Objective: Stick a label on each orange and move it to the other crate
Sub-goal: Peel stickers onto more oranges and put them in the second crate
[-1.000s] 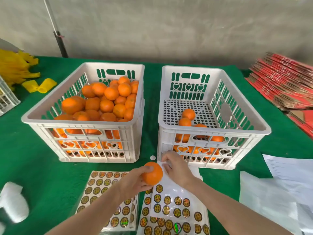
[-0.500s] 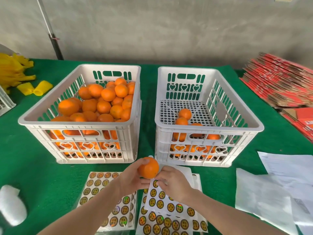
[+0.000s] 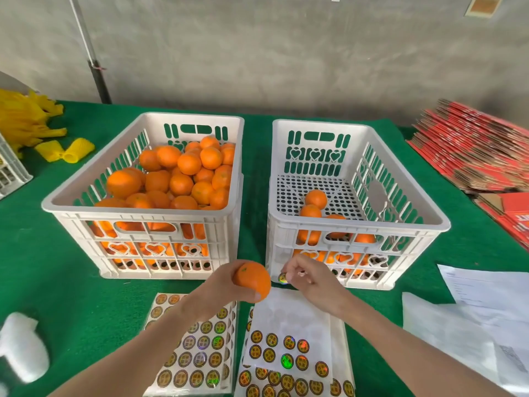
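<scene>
My left hand grips round orange fruit above green felt desk, in front of near-empty white plastic crate. My right hand pinches small round shiny label just beside fruit.

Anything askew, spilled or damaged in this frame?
Nothing serious. The half-used white label sheet lies tilted over a fuller sheet. Both white plastic crates stand upright, no oranges spilled. Left hand grips one orange; right hand pinches a round holographic label.

white plastic crates; felt-like green tablecloth; glossy holographic labels; matt oranges
</scene>
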`<state>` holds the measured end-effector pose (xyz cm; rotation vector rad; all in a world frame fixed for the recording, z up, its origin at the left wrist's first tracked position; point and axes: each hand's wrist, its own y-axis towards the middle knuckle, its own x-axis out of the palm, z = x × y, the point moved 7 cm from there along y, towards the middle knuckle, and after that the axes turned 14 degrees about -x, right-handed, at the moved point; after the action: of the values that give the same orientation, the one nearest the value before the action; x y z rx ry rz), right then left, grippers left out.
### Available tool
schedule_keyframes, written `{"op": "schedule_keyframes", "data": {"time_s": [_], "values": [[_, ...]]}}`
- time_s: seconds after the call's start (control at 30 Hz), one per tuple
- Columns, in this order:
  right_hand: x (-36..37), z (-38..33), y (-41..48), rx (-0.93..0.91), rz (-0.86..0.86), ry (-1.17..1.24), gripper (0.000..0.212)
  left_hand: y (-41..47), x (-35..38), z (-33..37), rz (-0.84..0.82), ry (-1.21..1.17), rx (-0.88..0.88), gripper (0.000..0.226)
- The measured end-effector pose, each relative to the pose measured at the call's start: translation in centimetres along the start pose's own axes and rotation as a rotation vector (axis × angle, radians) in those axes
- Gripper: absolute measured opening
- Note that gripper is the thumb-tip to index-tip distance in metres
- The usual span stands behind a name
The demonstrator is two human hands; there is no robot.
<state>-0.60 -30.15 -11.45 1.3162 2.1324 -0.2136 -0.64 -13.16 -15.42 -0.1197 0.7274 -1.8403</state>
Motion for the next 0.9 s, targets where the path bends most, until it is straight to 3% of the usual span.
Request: {"op": "schedule_keyframes", "data": {"time_s": [0.17,0.27,0.57,0.8,0.9], "values": [[-2.0,-7.3,2.5,-0.267,-0.206,-0.119,0.023,-1.2,-0.3,2.1,-0.203,-0.432,0.032,0.103],[-2.1,-9.7,3.5,-0.368,-0.314,-0.276,0.017,-1.7,-0.4,3.3,-0.25,-0.579,0.033,0.08],[-2.0,-12.5,5.2,-0.368,-0.413,-0.564,0.01,-2.5,-1.0,4.9,-0.27,-0.624,0.095,0.048],[-1.5,-13.7,5.5,-0.457,-0.452,-0.843,0.018,-2.8,-1.1,5.1,-0.264,-0.61,0.085,0.047],[-1.4,-13.9,5.7,-0.486,-0.464,-0.889,0.019,-3.1,-1.2,5.3,-0.243,-0.582,0.076,0.059]]}}
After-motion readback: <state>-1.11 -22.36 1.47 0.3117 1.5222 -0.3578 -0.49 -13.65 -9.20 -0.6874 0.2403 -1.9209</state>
